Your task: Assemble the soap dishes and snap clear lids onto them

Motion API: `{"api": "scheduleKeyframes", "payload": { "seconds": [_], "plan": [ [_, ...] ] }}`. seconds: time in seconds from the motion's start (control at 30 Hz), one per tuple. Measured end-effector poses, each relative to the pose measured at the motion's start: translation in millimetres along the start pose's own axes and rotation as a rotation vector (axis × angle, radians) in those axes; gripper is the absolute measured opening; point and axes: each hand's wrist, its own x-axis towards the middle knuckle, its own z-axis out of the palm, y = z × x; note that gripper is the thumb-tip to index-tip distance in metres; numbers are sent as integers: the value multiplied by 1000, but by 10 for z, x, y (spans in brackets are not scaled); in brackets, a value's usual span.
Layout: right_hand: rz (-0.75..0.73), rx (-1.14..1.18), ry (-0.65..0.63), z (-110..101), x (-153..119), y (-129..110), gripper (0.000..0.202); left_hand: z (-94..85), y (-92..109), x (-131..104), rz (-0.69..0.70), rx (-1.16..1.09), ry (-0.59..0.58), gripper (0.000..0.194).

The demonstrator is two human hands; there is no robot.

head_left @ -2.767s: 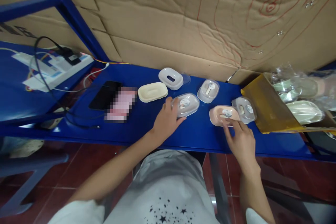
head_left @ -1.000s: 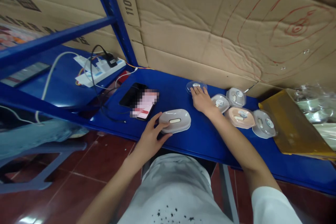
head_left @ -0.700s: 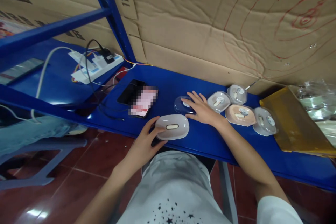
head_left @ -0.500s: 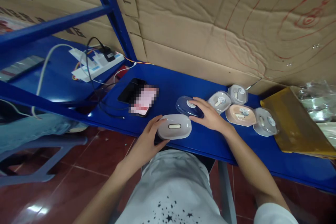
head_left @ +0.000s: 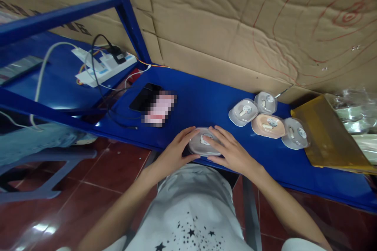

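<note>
A pale grey oval plastic box [head_left: 196, 147] sits at the front edge of the blue shelf, its clear lid with a round sticker now over it. My left hand [head_left: 178, 149] is curled round the box's left end, thumb at the near side and fingers at the far side. Around the right end, my right hand [head_left: 229, 150] grips it the same way, some fingers lying over the lid. Whether the lid is fully seated cannot be made out. To the right stand several similar lidded boxes, among them a peach one [head_left: 268, 126] and a grey one [head_left: 295, 134].
A yellow-brown carton [head_left: 321, 135] stands at the right beside clear plastic packaging [head_left: 350, 113]. Two phones, one black [head_left: 141, 96], lie at the left near cables. A white power strip [head_left: 110, 68] rests behind the blue upright. Cardboard [head_left: 206, 27] lines the back.
The clear lid has moved from the shelf onto the grey box, carried by my right hand. Both hands have come together round the box, which sits slightly further right in view.
</note>
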Motion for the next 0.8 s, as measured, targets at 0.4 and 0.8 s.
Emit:
{"api": "scheduleKeyframes", "payload": {
  "seconds": [0.4, 0.8],
  "plan": [
    [480, -324, 291, -159, -407, 655, 68, -18, -136, 474, -89, 307, 332, 79],
    [500, -182, 149, -664, -1110, 1104, 65, -291, 19, 1527, -75, 544, 105, 54]
  ]
}}
